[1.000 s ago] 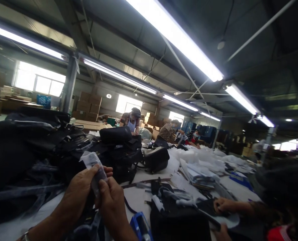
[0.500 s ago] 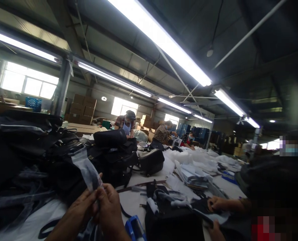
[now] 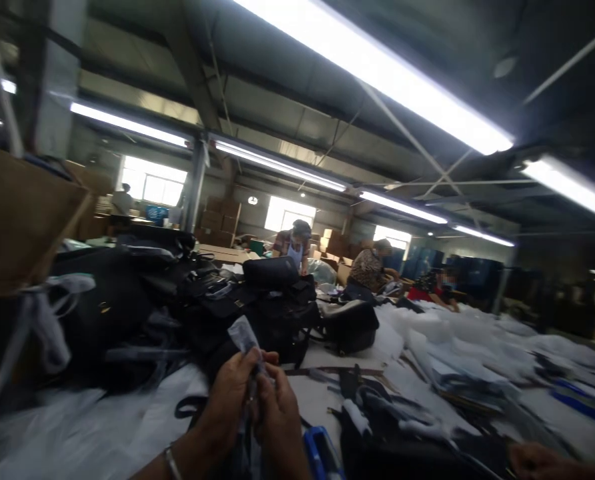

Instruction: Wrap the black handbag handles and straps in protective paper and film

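Black bags [image 3: 142,300] are heaped at the left. Just right of them, the left hand [image 3: 230,393] and right hand [image 3: 277,417] both pinch a small clear packet [image 3: 245,337], held upright above the table [image 3: 142,427]. Looks like the opening step; next needs a firm two-handed pull. A blue thing [image 3: 317,453] lies beside them.

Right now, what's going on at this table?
A person holds a small clear plastic packet up in front of them, the left hand and right hand pinching it together. Black bags are heaped on the white table behind it, and a blue tool lies just right of the hands. Further down, other people work over piles of white packing material.
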Available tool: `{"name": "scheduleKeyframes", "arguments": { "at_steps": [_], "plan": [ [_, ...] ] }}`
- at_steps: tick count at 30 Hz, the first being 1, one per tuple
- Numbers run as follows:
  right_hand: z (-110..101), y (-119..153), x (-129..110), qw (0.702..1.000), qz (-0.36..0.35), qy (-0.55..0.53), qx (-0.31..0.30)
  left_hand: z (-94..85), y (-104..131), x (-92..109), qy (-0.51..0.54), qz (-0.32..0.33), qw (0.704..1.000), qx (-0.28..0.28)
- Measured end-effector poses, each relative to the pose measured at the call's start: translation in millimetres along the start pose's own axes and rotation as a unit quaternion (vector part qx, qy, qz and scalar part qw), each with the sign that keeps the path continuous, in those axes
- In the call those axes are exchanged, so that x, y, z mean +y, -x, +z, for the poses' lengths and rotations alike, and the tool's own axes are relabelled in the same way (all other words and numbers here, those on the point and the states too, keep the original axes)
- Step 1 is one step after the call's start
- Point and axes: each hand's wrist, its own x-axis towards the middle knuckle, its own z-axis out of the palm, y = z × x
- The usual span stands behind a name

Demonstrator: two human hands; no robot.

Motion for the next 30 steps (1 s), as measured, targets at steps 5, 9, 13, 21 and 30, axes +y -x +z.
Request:
{"name": "scheduleKeyframes", "arguments": {
  "at_steps": [5,9,13,21,30],
  "plan": [
    [0,-1,5,0.996,0.058,-0.07,-0.005,-1.1,7,-15,0.002,0.013,1.0,0.016],
    [-4,0,14,0.984,0.125,-0.123,-0.028,-8.7,17,-10,-0.027,-0.041,0.998,-0.026],
    [-17,-3,27,0.981,0.161,-0.103,-0.017,-24.6,13,1,-0.019,-0.065,0.99,-0.126],
    [-15,1,38,0.989,0.139,-0.002,-0.048,-17.9,-3,-8,0.034,-0.018,0.999,-0.021],
    [-10,-1,40,0.984,0.146,-0.089,-0.041,-18.2,16,-29,-0.006,-0.077,0.997,-0.019]
  ]
}}
